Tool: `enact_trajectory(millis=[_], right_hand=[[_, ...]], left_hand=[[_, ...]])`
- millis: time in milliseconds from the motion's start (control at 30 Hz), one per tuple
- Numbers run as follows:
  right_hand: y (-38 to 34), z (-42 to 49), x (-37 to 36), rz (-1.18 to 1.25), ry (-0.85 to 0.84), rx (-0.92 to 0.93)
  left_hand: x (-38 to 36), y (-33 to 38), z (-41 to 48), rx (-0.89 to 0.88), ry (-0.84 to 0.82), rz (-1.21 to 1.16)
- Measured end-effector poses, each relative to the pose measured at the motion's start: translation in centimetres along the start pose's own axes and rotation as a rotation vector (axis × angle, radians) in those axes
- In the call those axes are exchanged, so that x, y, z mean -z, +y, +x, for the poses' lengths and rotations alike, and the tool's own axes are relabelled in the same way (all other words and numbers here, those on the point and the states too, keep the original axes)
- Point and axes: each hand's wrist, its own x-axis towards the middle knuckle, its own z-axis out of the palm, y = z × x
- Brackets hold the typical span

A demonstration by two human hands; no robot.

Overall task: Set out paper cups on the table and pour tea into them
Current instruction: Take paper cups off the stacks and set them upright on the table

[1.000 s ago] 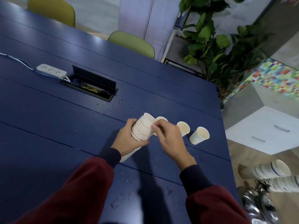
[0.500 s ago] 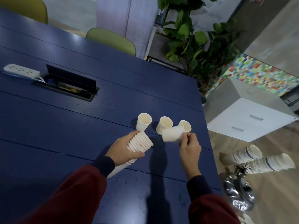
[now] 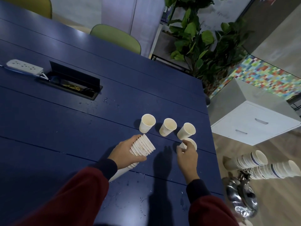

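Note:
Three white paper cups stand upright in a row on the blue table point(image 3: 65, 131): a left cup point(image 3: 147, 123), a middle cup point(image 3: 168, 127) and a right cup point(image 3: 186, 131). My right hand point(image 3: 187, 154) holds a fourth paper cup point(image 3: 190, 143) upright just in front of the right cup, near the table's right edge; I cannot tell whether its base touches the table. My left hand point(image 3: 125, 152) grips a tilted stack of nested paper cups point(image 3: 142, 146) just above the tabletop, left of the fourth cup.
An open cable box point(image 3: 73, 82) and a white power strip point(image 3: 24, 67) sit at the table's far left. Right of the table are two more cup stacks point(image 3: 260, 165), a shiny metal kettle point(image 3: 241, 198), a white drawer cabinet point(image 3: 254, 123), a plant and green chairs.
My right hand pulled a cup off the stack, carried it right and brought it upright beside the row. The view shifted, so the row of standing cups shows fully.

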Motion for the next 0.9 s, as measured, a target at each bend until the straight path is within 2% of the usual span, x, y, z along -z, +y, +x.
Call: enact_trajectory(millis=[33, 100, 167, 233, 300, 500, 600, 700, 767, 900], right_hand=[[-1.2, -0.9, -0.2, 0.075, -0.007, 0.019], [-3.6, -2.8, -0.8, 0.220, -0.132, 0.070], [-5.0, -4.5, -1.6, 0.220, -0.293, 0.163], [-5.6, -5.6, -2.4, 0.169, -0.345, 0.260], [-5.8, -6.0, -2.7, 0.166, -0.320, 0.291], [-5.5, -5.6, -2.6, 0.326, -0.225, 0.188], [-5.1, -4.8, -2.4, 0.440, -0.038, 0.099], [-3.4, -3.0, -2.0, 0.347, 0.131, 0.105], [-2.0, -1.6, -2.6, 0.253, 0.106, 0.119], [0.4, 0.2, -4.6, 0.031, -0.070, 0.127]], left_hand=[[0.0, 0.0, 0.1, 0.001, -0.002, -0.003], [-0.1, 0.1, 0.1, -0.004, -0.008, -0.006], [-0.2, 0.1, 0.2, -0.013, -0.020, -0.013], [-0.3, 0.1, 0.0, -0.018, -0.028, -0.026], [-0.3, -0.1, -0.2, -0.023, -0.041, -0.036], [0.0, 0.0, -0.5, -0.023, -0.058, -0.039], [0.4, -0.4, -0.9, 0.016, -0.050, -0.041], [1.2, -1.2, -1.5, 0.075, 0.004, -0.045], [1.7, -1.5, -1.5, 0.099, 0.020, -0.036], [2.2, -1.6, -0.8, 0.121, 0.028, -0.030]])
